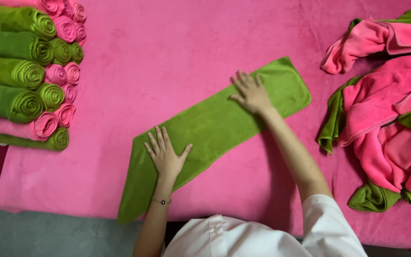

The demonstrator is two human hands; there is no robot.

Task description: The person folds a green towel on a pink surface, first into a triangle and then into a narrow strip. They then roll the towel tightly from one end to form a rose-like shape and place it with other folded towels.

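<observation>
Pink plush covering point(177, 52) is spread across the tabletop, with rolled green and pink towels point(29, 71) stacked at its left edge and a loose heap of unrolled towels point(386, 119) piled at the right, so the middle is kept free for work. There a long folded green towel point(215, 128) is laid diagonally, its nap looking soft and even. It is pinned flat by the left hand point(165, 157) and right hand point(250, 93), both spread open, palms down, nothing pinched.
</observation>
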